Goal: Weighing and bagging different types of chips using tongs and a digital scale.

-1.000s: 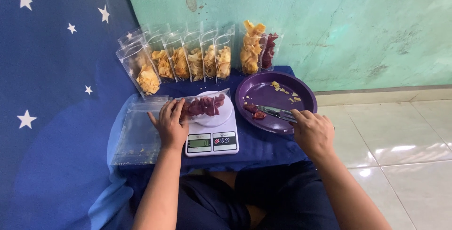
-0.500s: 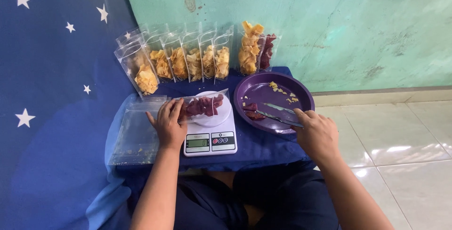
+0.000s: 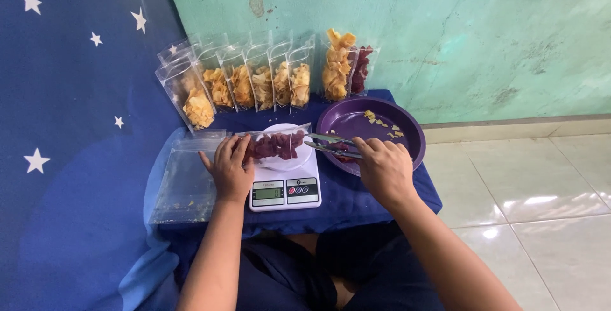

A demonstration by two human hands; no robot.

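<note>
- The clear pouch of dark red chips lies on its side across the white pan of the kitchen scale, its open mouth turned toward the purple plate.
- The left hand rests on the pouch's near end, fingers curled loosely over it to pin it in place.
- The right hand is closed around a pair of metal tongs, whose tips point at the pouch mouth; whether a chip sits between them is hard to tell.
- To do this well, I'd judge: keep the pouch flat on the pan, press lightly so the reading stays honest, and slide the tongs straight into the opening.
- Behind stands a row of filled pouches; a stack of empty bags lies just left of the scale.
</note>
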